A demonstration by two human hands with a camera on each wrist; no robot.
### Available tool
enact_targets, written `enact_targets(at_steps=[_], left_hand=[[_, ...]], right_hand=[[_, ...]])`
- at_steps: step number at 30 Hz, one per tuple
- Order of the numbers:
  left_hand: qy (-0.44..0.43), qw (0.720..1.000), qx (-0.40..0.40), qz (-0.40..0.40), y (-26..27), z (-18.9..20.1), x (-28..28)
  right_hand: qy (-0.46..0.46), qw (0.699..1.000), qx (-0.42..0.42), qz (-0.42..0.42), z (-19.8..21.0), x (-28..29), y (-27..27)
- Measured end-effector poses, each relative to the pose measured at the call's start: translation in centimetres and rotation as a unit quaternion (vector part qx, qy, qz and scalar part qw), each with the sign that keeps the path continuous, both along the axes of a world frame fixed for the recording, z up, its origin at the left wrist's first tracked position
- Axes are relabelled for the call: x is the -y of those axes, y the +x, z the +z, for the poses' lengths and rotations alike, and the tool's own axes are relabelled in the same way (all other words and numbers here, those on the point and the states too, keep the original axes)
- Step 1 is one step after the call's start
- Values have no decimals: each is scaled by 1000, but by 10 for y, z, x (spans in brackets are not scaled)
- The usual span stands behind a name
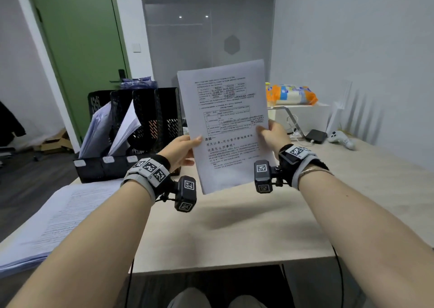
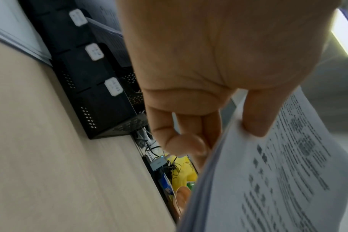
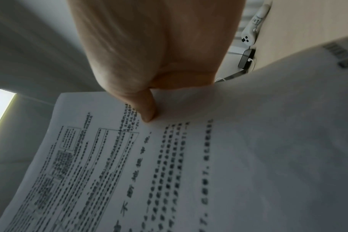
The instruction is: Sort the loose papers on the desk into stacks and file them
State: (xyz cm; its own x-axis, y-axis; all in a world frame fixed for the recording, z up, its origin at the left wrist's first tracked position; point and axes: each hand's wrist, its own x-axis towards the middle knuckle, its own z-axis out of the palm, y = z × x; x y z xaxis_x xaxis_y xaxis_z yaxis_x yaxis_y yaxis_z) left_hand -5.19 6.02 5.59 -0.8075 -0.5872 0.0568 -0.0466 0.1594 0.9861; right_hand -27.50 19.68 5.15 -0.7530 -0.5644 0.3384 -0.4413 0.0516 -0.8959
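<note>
Pale wooden desk (image 1: 234,232): above it, right of the black file organizer (image 1: 131,131), left hand (image 1: 179,151) and right hand (image 1: 273,134) pinch a printed sheaf (image 1: 223,124) upright by its side edges.

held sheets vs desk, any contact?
Apart. In the head view the held sheets hang upright between left hand and right hand, bottom edge clear above the desk.
</note>
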Motion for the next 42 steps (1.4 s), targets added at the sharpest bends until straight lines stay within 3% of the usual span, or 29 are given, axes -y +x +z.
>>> enact_targets(at_steps=[7,16,21,24,30,33,42], left_hand=[[3,992,106,-61,25,4,9],[-81,992,75,54,38,8,21],[-94,986,49,127,50,16,40],[-109,977,41,176,54,21,47],[-146,953,36,264,57,24,59],[-167,940,50,294,59,25,64],[-258,862,91,426,61,31,97]], right_hand=[[22,998,-12,65,9,24,12],[26,998,-27,56,16,68,32],[123,980,-155,30,22,111,53],[166,960,-220,57,21,134,75],[235,936,-193,178,14,179,112],[239,932,-187,199,15,190,125],[201,931,-162,259,11,227,140]])
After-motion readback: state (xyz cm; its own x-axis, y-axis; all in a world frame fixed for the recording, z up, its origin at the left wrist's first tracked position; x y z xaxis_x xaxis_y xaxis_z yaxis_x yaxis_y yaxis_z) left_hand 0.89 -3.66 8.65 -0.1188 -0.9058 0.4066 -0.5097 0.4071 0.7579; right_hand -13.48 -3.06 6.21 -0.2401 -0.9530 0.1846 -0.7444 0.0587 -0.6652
